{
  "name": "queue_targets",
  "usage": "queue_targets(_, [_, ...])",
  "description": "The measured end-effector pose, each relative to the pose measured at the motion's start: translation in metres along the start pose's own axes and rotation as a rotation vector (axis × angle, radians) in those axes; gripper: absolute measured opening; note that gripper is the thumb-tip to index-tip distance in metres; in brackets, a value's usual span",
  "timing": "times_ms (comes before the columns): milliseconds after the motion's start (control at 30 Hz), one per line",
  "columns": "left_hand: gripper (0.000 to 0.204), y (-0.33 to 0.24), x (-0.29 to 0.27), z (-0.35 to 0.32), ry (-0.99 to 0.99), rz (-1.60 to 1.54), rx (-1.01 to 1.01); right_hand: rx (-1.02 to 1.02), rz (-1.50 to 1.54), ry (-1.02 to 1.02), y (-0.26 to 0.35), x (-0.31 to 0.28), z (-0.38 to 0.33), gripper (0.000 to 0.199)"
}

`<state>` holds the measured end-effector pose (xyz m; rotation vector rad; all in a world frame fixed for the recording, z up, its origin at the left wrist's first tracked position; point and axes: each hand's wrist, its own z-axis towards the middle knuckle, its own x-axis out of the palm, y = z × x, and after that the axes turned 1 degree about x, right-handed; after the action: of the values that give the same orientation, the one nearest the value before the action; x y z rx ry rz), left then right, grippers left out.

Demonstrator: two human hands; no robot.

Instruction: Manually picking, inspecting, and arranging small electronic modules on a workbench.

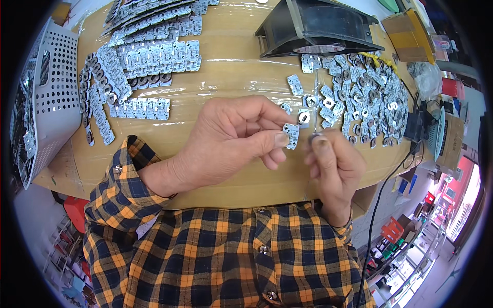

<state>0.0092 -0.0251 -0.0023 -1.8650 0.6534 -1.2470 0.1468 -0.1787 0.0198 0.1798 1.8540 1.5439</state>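
My left hand (pixel 231 138) pinches a small silvery circuit board (pixel 291 135) between thumb and fingers, above the front of the wooden table (pixel 231 77). My right hand (pixel 334 164) is just to its right, fingertips closed on a small dark round part (pixel 314 137) held close to the board. Right behind the hands lie a few loose boards (pixel 303 117) on the table. Both sleeves are orange and blue plaid.
Rows of joined boards (pixel 149 54) cover the table's left and back. A heap of loose boards and ring parts (pixel 359 95) lies at the right. A black fan housing (pixel 318 28) stands at the back, a perforated white basket (pixel 51 87) at the left, cardboard boxes (pixel 411 28) at the right.
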Motion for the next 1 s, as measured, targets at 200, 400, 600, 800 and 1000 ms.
queue_targets(200, [0.018, -0.002, 0.0, -0.002, 0.033, 0.027, -0.019, 0.078, 0.14, 0.194, 0.005, 0.004, 0.003, 0.029])
queue_targets(400, [0.015, -0.006, -0.002, -0.002, 0.091, 0.044, -0.011, 0.155, 0.312, 0.245, 0.002, 0.007, 0.003, 0.032])
queue_targets(600, [0.015, -0.006, -0.002, -0.001, 0.12, -0.012, -0.033, 0.33, 0.705, 0.277, -0.005, 0.013, -0.001, 0.035])
queue_targets(800, [0.017, -0.002, 0.003, 0.0, -0.011, 0.302, 0.281, 0.317, 0.617, 0.148, 0.0, 0.017, 0.002, 0.035])
queue_targets(1000, [0.02, -0.005, -0.004, 0.002, 0.008, 0.833, 0.594, 0.31, 0.648, 0.159, -0.007, 0.017, 0.002, 0.034])
